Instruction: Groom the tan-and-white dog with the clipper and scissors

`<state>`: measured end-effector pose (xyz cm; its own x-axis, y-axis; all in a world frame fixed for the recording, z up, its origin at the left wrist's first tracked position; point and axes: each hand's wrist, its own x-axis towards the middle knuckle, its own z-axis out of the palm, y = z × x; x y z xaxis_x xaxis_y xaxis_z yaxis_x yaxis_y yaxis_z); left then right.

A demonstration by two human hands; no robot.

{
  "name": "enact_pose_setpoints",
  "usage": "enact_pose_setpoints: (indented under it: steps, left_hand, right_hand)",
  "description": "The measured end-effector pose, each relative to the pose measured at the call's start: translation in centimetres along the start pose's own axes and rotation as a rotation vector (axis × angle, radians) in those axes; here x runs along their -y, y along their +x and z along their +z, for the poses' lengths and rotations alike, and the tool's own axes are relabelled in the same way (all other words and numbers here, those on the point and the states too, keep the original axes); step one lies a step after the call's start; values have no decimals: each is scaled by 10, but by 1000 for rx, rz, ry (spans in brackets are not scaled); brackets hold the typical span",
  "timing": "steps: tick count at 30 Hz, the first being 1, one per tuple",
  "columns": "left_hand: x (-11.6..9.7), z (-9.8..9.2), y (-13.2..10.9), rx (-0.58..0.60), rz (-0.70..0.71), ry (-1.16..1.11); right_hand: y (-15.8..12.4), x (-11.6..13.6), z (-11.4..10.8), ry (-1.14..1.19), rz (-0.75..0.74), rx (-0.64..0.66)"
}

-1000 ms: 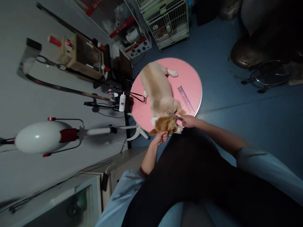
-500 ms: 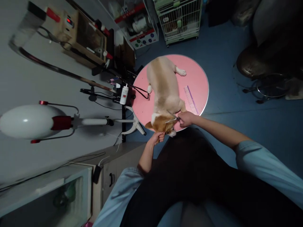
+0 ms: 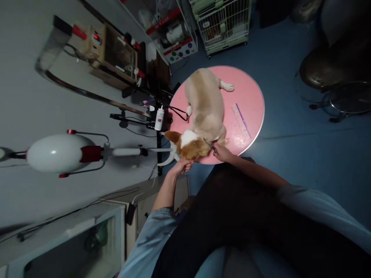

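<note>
Our left hand [image 3: 183,166] seemingly pinches the dog's head [image 3: 195,149]; our right hand [image 3: 222,153] grips scissors [image 3: 207,143], best kept flat.

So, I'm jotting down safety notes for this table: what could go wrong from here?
The scissors in the right hand are close to the dog, beside its head; a sudden jerk might cause a nick.
That head lies at the rim of the pink table, by the left hand, so the dog could slip if it lunges that way.
The comb lies near the edge and might get knocked off.
</note>
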<state>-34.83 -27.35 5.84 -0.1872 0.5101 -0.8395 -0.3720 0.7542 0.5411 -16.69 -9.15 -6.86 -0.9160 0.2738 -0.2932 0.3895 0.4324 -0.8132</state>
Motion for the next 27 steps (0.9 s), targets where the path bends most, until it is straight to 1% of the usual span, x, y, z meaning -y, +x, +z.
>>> enact_pose_setpoints:
  steps: [4,9,10,12,14,16,19,21,24,27]
  left_hand:
    - [-4,-13,0,-48,3,-5]
    - [-7,-30,0,-77,15,4]
    - [-8,-33,0,-72,18,15]
    - [-9,-38,-1,-58,24,40]
    - [-9,-42,-2,-35,28,61]
    - [-9,-45,-3,-14,33,74]
    - [-8,-47,-3,1,30,82]
    - [-6,-48,-2,7,24,81]
    - [-4,-51,1,22,15,77]
    - [-4,-54,3,42,9,79]
  right_hand:
    - [-1,10,16,59,11,-40]
    - [2,14,32,45,161,-28]
    - [4,14,34,55,163,-30]
    - [9,16,38,61,114,-56]
    - [16,18,38,33,58,-92]
    - [23,20,38,6,39,-107]
    - [24,19,39,9,70,-75]
    - [22,17,42,14,65,-61]
    - [22,18,46,-6,20,-111]
    - [25,19,47,-34,74,-140]
